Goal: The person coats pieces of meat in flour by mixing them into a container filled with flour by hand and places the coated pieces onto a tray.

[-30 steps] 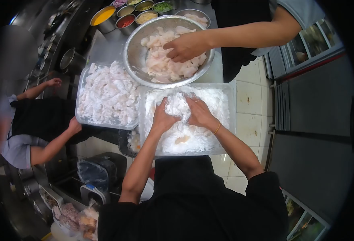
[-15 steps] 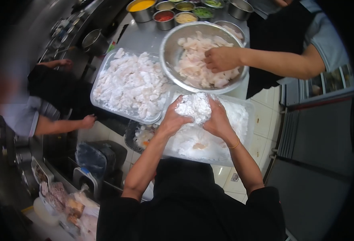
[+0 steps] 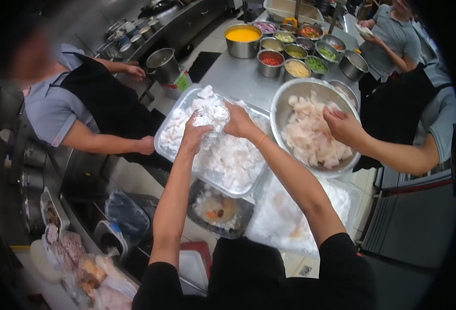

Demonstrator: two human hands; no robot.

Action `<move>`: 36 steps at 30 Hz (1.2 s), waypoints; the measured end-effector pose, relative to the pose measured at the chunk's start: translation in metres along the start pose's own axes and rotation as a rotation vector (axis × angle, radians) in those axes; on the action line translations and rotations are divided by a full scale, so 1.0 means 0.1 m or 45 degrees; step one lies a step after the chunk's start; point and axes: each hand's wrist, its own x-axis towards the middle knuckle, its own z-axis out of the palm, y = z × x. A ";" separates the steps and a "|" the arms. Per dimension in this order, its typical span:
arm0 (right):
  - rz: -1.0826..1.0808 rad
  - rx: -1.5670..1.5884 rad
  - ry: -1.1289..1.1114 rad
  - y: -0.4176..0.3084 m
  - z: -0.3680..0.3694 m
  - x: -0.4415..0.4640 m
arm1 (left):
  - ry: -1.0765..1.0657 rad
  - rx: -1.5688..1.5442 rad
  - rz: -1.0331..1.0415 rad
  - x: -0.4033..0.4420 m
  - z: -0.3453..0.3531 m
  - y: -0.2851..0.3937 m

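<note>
A clump of white-coated pieces [image 3: 211, 114] is held between my left hand [image 3: 195, 133] and my right hand [image 3: 239, 121], over the far left part of a clear tray [image 3: 213, 184]. More floured pieces [image 3: 236, 157] fill that tray. To its right, a tray of white powder [image 3: 285, 214] lies partly under my right forearm. Behind the powder stands a steel bowl [image 3: 277, 111] of pale raw pieces [image 3: 310, 134], with a co-worker's hand [image 3: 346, 125] above them.
Small steel pots, one with yellow liquid [image 3: 242, 35], stand on the steel table [image 3: 207, 72]. A co-worker [image 3: 104, 103] is at the left, close to the tray. A dark bin [image 3: 222, 209] holding scraps sits below the trays. Another person [image 3: 393, 39] stands at the far right.
My hands have lifted the clump from the powder tray and carried it left over the floured pieces. The view has swung left. The co-worker's hand has risen a little in the bowl.
</note>
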 end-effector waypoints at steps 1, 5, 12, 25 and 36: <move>0.009 -0.026 -0.028 0.07 0.10 0.22 | 0.022 0.074 0.003 0.16 -0.14 -0.02; 0.120 -0.140 -0.165 0.25 0.41 0.82 | 0.107 0.404 0.027 0.60 -0.57 -0.14; 0.319 -0.223 -0.103 0.63 0.76 1.34 | 0.379 1.074 0.044 0.84 -1.01 -0.35; 0.259 -0.312 0.085 0.46 0.58 0.89 | 0.194 1.526 0.194 1.06 -1.12 -0.24; 0.200 -0.171 0.393 -0.20 -0.87 -1.86 | 0.294 1.868 0.191 0.47 -1.24 -0.56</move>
